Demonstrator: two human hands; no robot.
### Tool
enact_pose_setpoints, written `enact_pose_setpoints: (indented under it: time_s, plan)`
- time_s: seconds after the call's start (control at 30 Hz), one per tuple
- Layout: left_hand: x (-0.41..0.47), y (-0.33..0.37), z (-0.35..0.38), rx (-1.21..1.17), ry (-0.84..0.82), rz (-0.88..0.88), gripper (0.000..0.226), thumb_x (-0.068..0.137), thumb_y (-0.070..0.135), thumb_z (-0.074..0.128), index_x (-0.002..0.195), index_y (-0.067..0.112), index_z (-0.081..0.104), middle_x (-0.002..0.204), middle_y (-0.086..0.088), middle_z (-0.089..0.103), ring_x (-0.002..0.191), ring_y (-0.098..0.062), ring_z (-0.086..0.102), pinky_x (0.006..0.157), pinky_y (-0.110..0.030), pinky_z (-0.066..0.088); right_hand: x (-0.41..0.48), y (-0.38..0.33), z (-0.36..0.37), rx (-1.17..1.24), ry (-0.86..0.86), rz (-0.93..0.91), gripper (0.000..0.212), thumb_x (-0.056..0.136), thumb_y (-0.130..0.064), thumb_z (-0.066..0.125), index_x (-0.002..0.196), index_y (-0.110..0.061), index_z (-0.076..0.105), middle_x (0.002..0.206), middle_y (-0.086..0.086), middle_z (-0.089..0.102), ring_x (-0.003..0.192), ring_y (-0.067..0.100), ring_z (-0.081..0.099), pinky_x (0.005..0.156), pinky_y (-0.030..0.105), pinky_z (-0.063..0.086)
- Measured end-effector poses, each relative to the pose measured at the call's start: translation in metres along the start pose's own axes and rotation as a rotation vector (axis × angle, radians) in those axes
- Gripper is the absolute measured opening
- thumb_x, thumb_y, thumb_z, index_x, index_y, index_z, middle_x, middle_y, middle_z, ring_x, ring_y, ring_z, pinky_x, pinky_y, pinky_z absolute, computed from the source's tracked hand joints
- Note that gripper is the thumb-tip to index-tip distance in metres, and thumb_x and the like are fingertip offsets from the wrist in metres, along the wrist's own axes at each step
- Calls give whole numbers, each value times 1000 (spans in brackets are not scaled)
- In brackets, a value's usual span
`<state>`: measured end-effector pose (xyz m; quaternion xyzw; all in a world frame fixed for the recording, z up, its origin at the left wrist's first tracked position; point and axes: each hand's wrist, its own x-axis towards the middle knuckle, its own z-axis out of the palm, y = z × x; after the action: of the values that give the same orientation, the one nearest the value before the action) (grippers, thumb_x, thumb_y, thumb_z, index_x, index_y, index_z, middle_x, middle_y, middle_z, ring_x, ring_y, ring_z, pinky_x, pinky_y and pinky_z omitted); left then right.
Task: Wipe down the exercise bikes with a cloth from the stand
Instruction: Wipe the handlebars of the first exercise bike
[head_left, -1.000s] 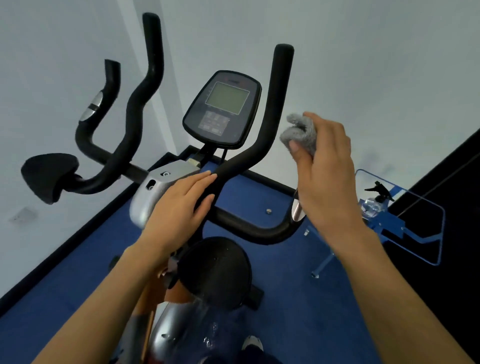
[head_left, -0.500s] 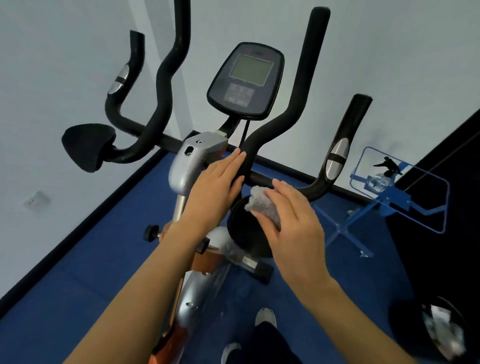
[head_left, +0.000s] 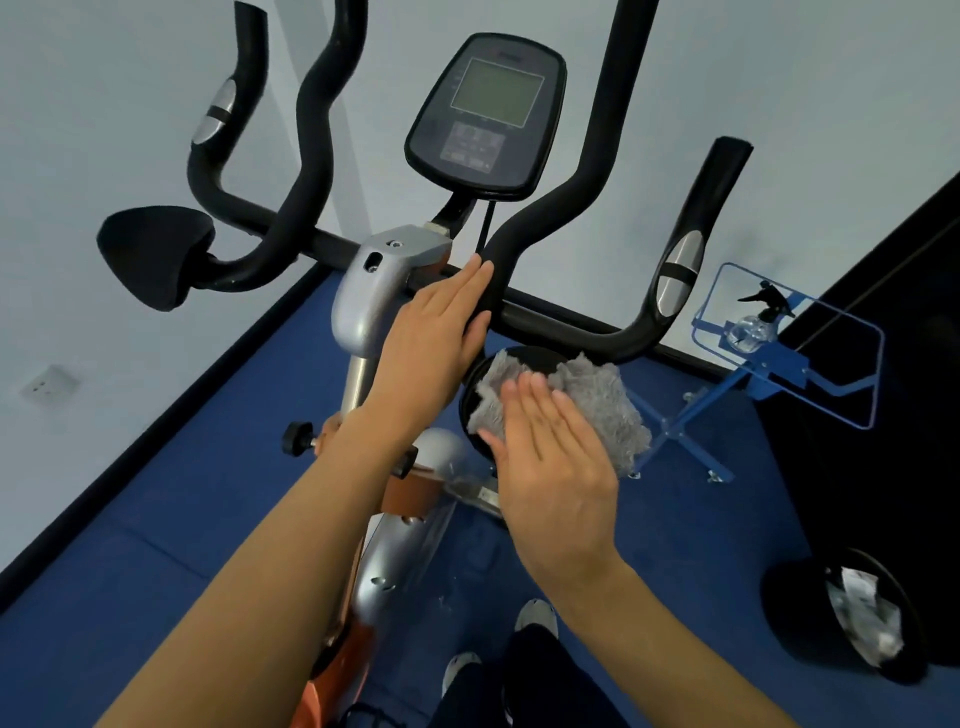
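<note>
The head view looks down on an exercise bike (head_left: 384, 291) standing on a blue floor (head_left: 156, 519) against a pale wall. The person's left hand (head_left: 436, 332) lies flat with fingers straight and together, resting on the black handlebar (head_left: 519, 244) just right of the silver stem; it is released, curled round nothing. The right hand (head_left: 556, 467) is also flat and spread, palm down, pressing a grey fluffy cloth (head_left: 597, 405) onto a round black pad (head_left: 470, 410) that sits below the crossbar on the bike's right side. The cloth is unfolded, covers most of that pad and sticks out past the fingers toward the right. The hand pins it rather than clenching it.

Above the hands the console (head_left: 488, 109) tilts toward the camera, its screen blank. A second black pad (head_left: 150, 254) hangs at the left end of the crossbar.

To the right, near the wall, a blue wire stand (head_left: 779, 364) carries a clear spray bottle (head_left: 753, 322) with a black trigger. At the lower right a black bin (head_left: 789, 623) holds crumpled pale waste. The person's shoes (head_left: 535, 618) show at the bottom edge
</note>
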<state>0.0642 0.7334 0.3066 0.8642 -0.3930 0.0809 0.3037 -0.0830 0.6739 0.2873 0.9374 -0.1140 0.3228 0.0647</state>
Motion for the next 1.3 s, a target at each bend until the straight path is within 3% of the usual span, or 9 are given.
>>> enact_pose_setpoints:
  time_s: [0.1,0.23,0.33,0.43,0.67,0.73,0.87,1.1,1.3]
  plan:
    - [0,1,-1,-1,-9,2,56,90,35,29,138,8,41,143,-9,43,124,-29,46,101,-41,38,-1,-4,-7,73,6,1,38,93,-30,45,104,-2,68,104,12,71,101,19,67,93,31,49]
    - [0,1,-2,-32,-9,-4,48,94,27,40,138,9,40,144,-10,41,126,-29,43,103,-42,36,31,-1,-35,513,39,385,51,93,-42,36,103,-2,65,86,11,71,80,23,67,70,36,54]
    - [-1,1,-3,-33,-1,3,46,95,17,47,139,9,38,146,-10,38,128,-29,41,104,-41,35,43,3,-35,701,87,545,55,92,-46,35,119,-4,58,102,15,69,93,28,65,78,40,55]
    - [-3,0,-3,-50,-27,10,49,95,28,38,140,9,36,147,-10,36,130,-29,39,104,-40,33,35,-9,-19,418,42,330,45,93,-34,42,120,-1,57,115,16,66,109,28,61,99,41,44]
    - [-4,-3,-3,-52,-19,35,46,98,18,42,142,10,32,149,-8,33,132,-26,36,106,-33,29,-21,-16,1,82,23,26,32,86,-13,59,115,0,60,117,15,65,112,23,60,102,35,41]
    - [-8,-4,-3,-69,-27,25,47,98,18,41,143,10,30,149,-9,32,135,-24,32,108,-31,25,-37,-17,2,142,14,-22,34,79,-4,66,113,-1,62,115,13,67,111,22,61,105,34,38]
    - [-24,-4,-11,-25,-82,-2,48,99,22,40,144,12,26,149,-7,33,136,-24,29,110,-35,25,-38,-16,-17,518,-34,63,29,85,-12,50,106,0,66,103,12,72,105,15,61,106,27,30]
    - [-60,-1,-43,219,-156,-90,49,98,29,38,144,12,29,152,-5,27,138,-22,26,111,-38,24,-4,-4,-56,820,-253,277,29,95,-23,46,119,-13,59,110,2,67,97,12,61,81,22,47]
    - [-112,26,-79,370,-105,-169,48,98,29,38,143,13,32,151,-5,29,136,-24,28,110,-36,22,8,14,-81,935,-339,184,18,95,-21,50,106,-16,63,87,-4,63,77,7,56,62,9,42]
